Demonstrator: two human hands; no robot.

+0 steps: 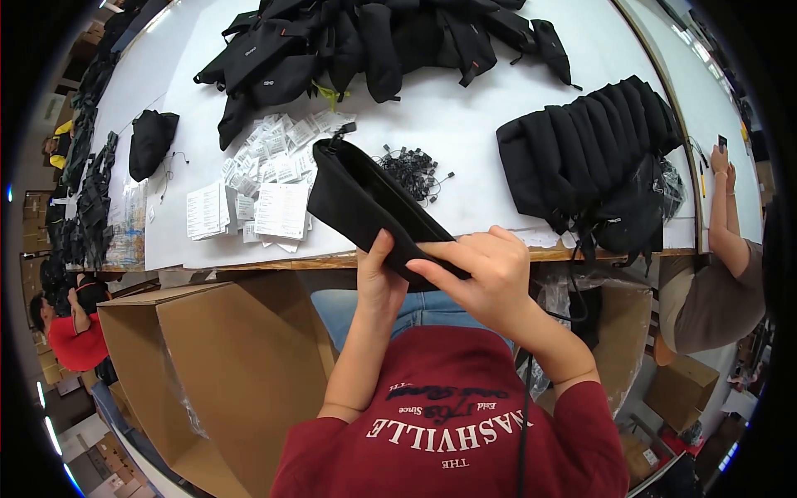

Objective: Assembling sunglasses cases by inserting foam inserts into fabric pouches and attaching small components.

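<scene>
A black fabric zip pouch is tilted in front of me above the table's near edge, its long mouth open. My left hand grips its lower side, thumb on the outer face. My right hand holds the near end of the mouth, with the index finger along the opening and the thumb against the outside. A small dark tab stands at the pouch's far end. Just beyond lie loose white paper slips, a stack of white printed cards and a small pile of black cord loops.
Black pouches are heaped at the back of the white table. More stand in a packed row at right; one pouch lies at left. Open cardboard boxes flank me. Another person sits at right, holding a phone.
</scene>
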